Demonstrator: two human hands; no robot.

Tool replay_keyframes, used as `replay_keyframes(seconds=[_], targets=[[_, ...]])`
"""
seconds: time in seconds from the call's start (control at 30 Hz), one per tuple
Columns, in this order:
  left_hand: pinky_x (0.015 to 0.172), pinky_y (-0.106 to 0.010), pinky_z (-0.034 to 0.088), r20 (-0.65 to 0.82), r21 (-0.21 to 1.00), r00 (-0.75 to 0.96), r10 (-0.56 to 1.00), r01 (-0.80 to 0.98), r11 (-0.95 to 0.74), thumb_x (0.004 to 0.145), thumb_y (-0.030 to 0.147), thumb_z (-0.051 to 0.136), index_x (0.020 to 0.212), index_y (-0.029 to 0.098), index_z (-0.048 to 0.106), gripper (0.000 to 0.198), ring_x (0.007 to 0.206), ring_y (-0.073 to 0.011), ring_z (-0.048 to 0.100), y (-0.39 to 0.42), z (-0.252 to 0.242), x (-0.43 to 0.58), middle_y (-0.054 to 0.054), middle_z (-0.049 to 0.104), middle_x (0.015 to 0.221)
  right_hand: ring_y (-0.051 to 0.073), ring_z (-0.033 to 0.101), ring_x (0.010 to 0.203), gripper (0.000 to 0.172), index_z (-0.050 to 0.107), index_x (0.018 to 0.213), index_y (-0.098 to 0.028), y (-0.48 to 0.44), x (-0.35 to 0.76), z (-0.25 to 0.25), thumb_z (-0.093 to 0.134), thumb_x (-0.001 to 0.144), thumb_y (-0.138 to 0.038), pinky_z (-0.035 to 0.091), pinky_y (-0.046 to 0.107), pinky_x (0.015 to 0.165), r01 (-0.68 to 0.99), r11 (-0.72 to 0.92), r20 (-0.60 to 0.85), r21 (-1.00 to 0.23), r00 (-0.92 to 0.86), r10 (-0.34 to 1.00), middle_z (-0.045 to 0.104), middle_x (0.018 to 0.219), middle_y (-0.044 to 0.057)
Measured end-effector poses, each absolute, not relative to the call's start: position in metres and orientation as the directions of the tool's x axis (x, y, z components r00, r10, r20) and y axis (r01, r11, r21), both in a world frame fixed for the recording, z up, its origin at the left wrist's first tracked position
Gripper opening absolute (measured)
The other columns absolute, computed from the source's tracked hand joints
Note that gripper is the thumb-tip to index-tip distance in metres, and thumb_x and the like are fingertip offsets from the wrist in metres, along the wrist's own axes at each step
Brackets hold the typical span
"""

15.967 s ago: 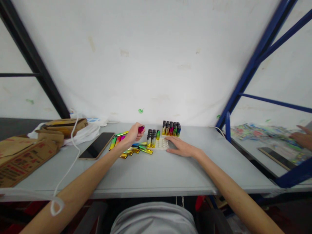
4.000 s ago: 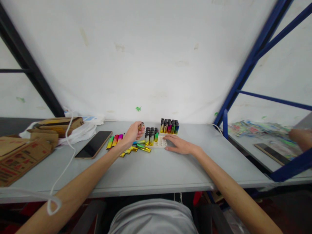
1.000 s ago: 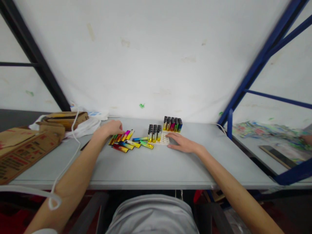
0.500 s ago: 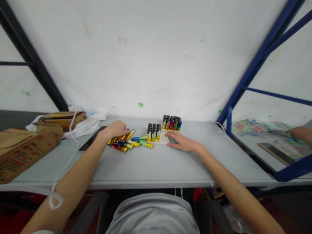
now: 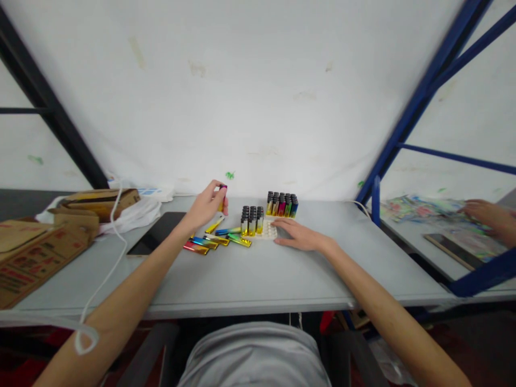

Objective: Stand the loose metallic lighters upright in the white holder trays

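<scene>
My left hand (image 5: 208, 206) is raised over the table, fingers closed around a purple and yellow lighter (image 5: 221, 202) held upright. Below it, several shiny lighters (image 5: 206, 243) in red, blue, green and gold lie loose. A white tray with holes (image 5: 269, 230) lies right of them, and black-topped lighters (image 5: 252, 221) stand upright in rows on its left part. My right hand (image 5: 299, 235) rests flat at the tray's right edge, its fingers stretched out and touching it. Behind the tray stands another block of upright lighters (image 5: 282, 205).
A dark tablet-like slab (image 5: 155, 235) lies at the left, near an open cardboard box (image 5: 44, 252) and a white cable (image 5: 102, 282). A blue metal frame (image 5: 376, 199) rises at the right. Beyond it, another person's hand (image 5: 489, 215) is over plastic wrappers and a phone (image 5: 453, 251).
My left hand has lifted off the loose pile and moved right and up, carrying a lighter. My right hand stays at the tray.
</scene>
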State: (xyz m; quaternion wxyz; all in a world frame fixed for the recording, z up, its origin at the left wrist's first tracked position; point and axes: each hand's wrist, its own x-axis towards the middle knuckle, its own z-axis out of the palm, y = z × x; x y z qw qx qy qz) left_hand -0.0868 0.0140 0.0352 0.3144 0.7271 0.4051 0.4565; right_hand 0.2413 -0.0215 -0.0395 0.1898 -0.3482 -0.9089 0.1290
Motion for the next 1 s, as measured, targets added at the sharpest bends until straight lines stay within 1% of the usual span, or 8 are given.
replay_keyframes(seconds=[0.1, 0.17, 0.2, 0.27, 0.33, 0.47, 0.77, 1.0], targets=[[0.043, -0.020, 0.031, 0.267, 0.960, 0.283, 0.921, 0.000, -0.279, 0.092, 0.053, 0.055, 0.102, 0.027, 0.043, 0.030, 0.039, -0.0087, 0.040, 0.000, 0.035, -0.060, 0.008, 0.055, 0.061, 0.032, 0.049, 0.142, 0.057, 0.049, 0.147, -0.017, -0.022, 0.241, -0.038, 0.059, 0.100, -0.048, 0.039, 0.054, 0.121, 0.586, 0.723, 0.248, -0.366, -0.687, 0.683, 0.054, 0.150, 0.018], [0.040, -0.018, 0.019, 0.199, 0.978, 0.306, 0.931, -0.114, -0.172, 0.092, 0.056, 0.054, 0.099, 0.026, 0.045, 0.032, 0.038, -0.0071, 0.029, -0.006, 0.035, -0.049, 0.009, 0.048, 0.057, 0.031, 0.049, 0.141, 0.057, 0.049, 0.147, -0.016, -0.023, 0.240, -0.037, 0.058, 0.101, -0.047, 0.039, 0.053, 0.121, 0.587, 0.724, 0.246, -0.361, -0.689, 0.682, 0.054, 0.150, 0.018], [0.040, -0.018, 0.017, 0.172, 0.981, 0.326, 0.929, -0.146, -0.131, 0.092, 0.059, 0.052, 0.095, 0.025, 0.047, 0.035, 0.038, -0.0071, 0.027, -0.008, 0.035, -0.045, 0.009, 0.043, 0.056, 0.031, 0.050, 0.141, 0.056, 0.049, 0.147, -0.016, -0.023, 0.240, -0.036, 0.058, 0.101, -0.047, 0.039, 0.053, 0.121, 0.587, 0.726, 0.246, -0.358, -0.691, 0.680, 0.054, 0.150, 0.018], [0.040, -0.019, 0.018, 0.128, 0.983, 0.376, 0.918, -0.171, -0.067, 0.092, 0.065, 0.047, 0.082, 0.022, 0.048, 0.044, 0.040, -0.0077, 0.027, -0.010, 0.034, -0.043, 0.008, 0.034, 0.054, 0.031, 0.050, 0.140, 0.056, 0.049, 0.147, -0.017, -0.024, 0.240, -0.036, 0.058, 0.101, -0.047, 0.040, 0.053, 0.121, 0.587, 0.728, 0.246, -0.355, -0.693, 0.678, 0.054, 0.149, 0.018], [0.041, -0.020, 0.021, 0.083, 0.987, 0.418, 0.905, -0.162, -0.016, 0.091, 0.066, 0.045, 0.069, 0.021, 0.044, 0.050, 0.041, -0.0078, 0.027, -0.010, 0.032, -0.043, 0.007, 0.029, 0.053, 0.031, 0.050, 0.140, 0.056, 0.049, 0.147, -0.017, -0.024, 0.240, -0.036, 0.058, 0.101, -0.047, 0.040, 0.053, 0.121, 0.587, 0.727, 0.247, -0.355, -0.692, 0.679, 0.054, 0.149, 0.018], [0.040, -0.021, 0.019, 0.019, 0.985, 0.442, 0.897, -0.161, 0.059, 0.090, 0.056, 0.042, 0.057, 0.021, 0.036, 0.048, 0.040, -0.0072, 0.022, -0.007, 0.024, -0.046, 0.006, 0.024, 0.052, 0.032, 0.050, 0.141, 0.056, 0.050, 0.146, -0.016, -0.023, 0.240, -0.037, 0.059, 0.100, -0.047, 0.039, 0.053, 0.121, 0.593, 0.722, 0.248, -0.357, -0.685, 0.685, 0.054, 0.150, 0.018], [0.036, -0.020, 0.012, -0.018, 0.990, 0.266, 0.964, -0.130, 0.055, 0.086, 0.038, 0.036, 0.054, 0.023, 0.032, 0.035, 0.038, -0.0069, 0.013, -0.009, 0.020, -0.041, 0.007, 0.020, 0.047, 0.033, 0.051, 0.140, 0.056, 0.051, 0.145, -0.014, -0.021, 0.240, -0.040, 0.059, 0.100, -0.047, 0.040, 0.054, 0.121, 0.606, 0.721, 0.236, -0.336, -0.687, 0.687, 0.054, 0.150, 0.019], [0.036, -0.018, 0.010, -0.040, 0.990, 0.238, 0.970, -0.121, 0.071, 0.083, 0.036, 0.037, 0.056, 0.022, 0.034, 0.031, 0.037, -0.0064, 0.012, -0.008, 0.015, -0.039, 0.008, 0.021, 0.048, 0.033, 0.051, 0.140, 0.056, 0.051, 0.145, -0.015, -0.021, 0.240, -0.041, 0.060, 0.100, -0.046, 0.040, 0.054, 0.121, 0.601, 0.721, 0.248, -0.347, -0.682, 0.688, 0.054, 0.150, 0.019]])
